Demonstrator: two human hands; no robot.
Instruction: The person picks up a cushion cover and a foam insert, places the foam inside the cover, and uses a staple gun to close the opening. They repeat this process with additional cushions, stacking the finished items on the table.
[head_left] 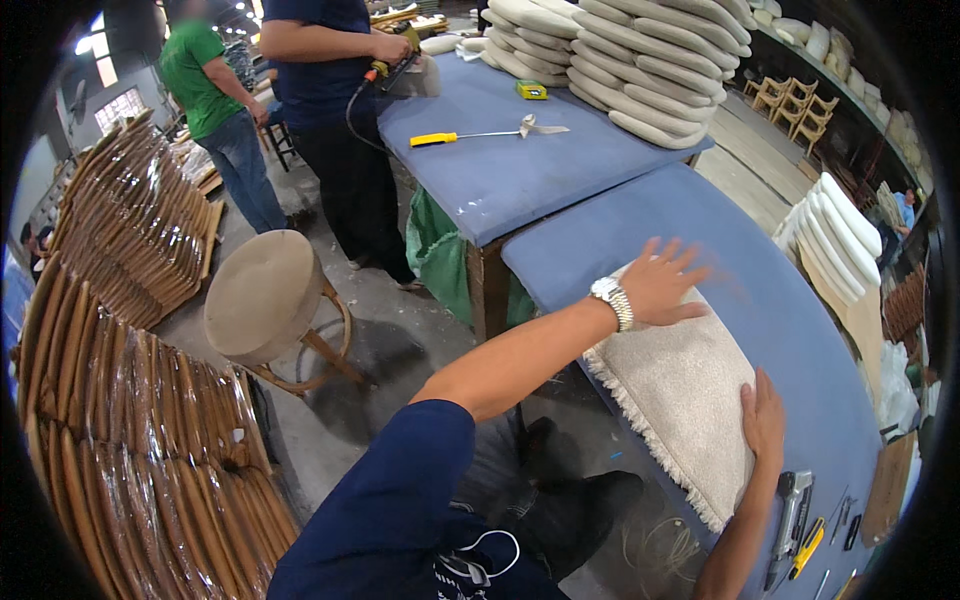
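Observation:
A beige woven-fabric seat cushion (680,385) with a frayed edge facing me lies on the blue-topped table (800,330). My left hand (655,285), with a metal watch at its wrist, is over the cushion's far end, fingers spread and slightly blurred. Whether its palm presses on the fabric I cannot tell. Along the cushion's right side rests my right hand (763,420), fingers stretched out and thumb against the fabric. Near my right forearm lie a grey staple gun (790,515) and a yellow utility knife (807,548).
Stacked seat pads (650,70) stand on the far table, with a yellow-handled screwdriver (435,139) and a tape measure (532,90). A co-worker (325,100) holds a power tool there. A round stool (262,295) and plastic-wrapped wooden parts (130,400) are at left.

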